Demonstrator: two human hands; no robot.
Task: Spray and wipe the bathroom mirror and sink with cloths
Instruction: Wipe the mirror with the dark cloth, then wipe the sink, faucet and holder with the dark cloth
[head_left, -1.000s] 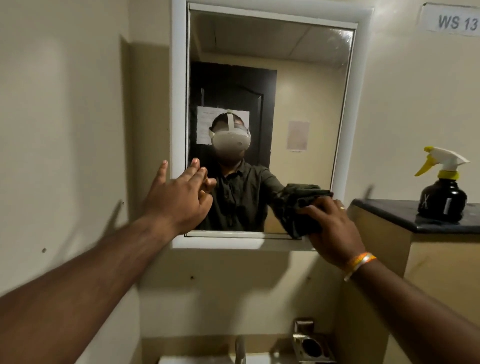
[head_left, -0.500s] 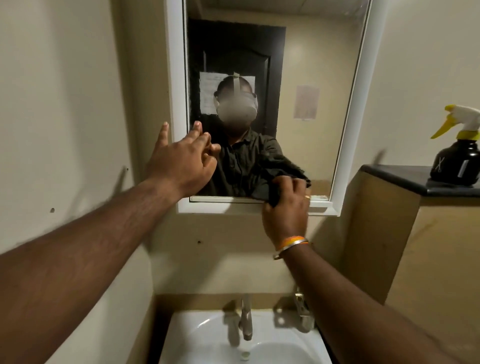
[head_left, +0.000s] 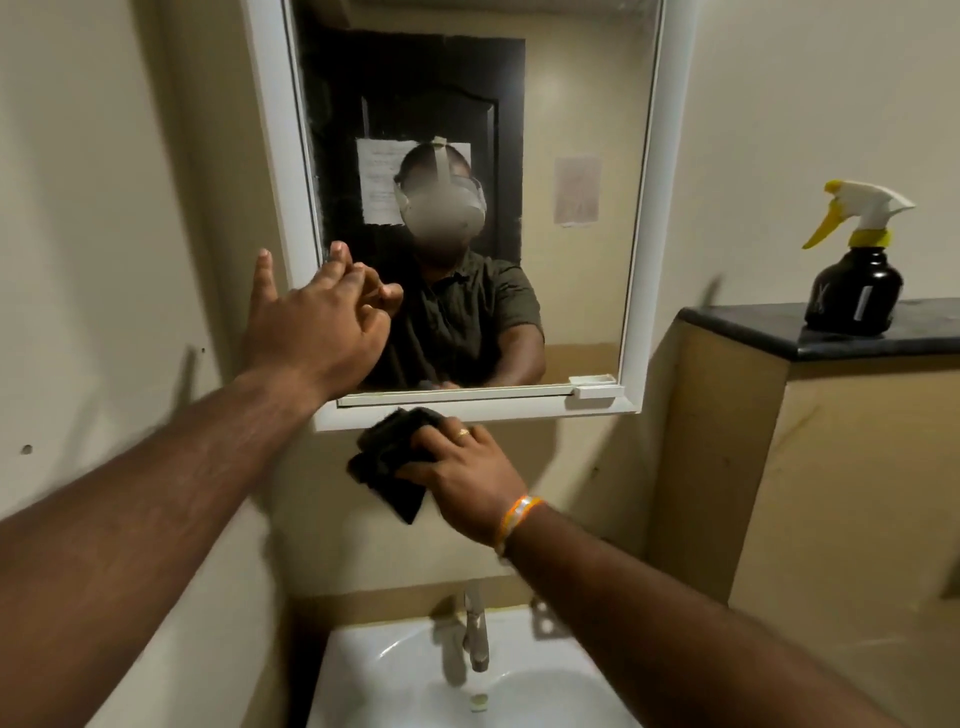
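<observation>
The white-framed mirror (head_left: 571, 291) hangs on the wall above the white sink (head_left: 395, 675). My right hand (head_left: 462, 467) holds a dark cloth (head_left: 387, 467) just below the mirror's bottom frame, in front of the wall. My left hand (head_left: 317, 317) is raised at the mirror's lower left corner with fingers spread and loosely bent, holding nothing; its fingertips reach the glass edge. A black spray bottle (head_left: 854, 265) with a white and yellow trigger stands on the dark ledge (head_left: 753, 325) at the right.
A metal tap (head_left: 475, 631) rises at the back of the sink. A beige boxed-in block (head_left: 779, 467) under the ledge juts out at the right. The mirror reflects a person and a dark door with a paper sheet.
My right hand with the cloth has slid down off the mirror's lower edge onto the wall below. The view has tilted down, showing more sink. My left hand stays at the frame.
</observation>
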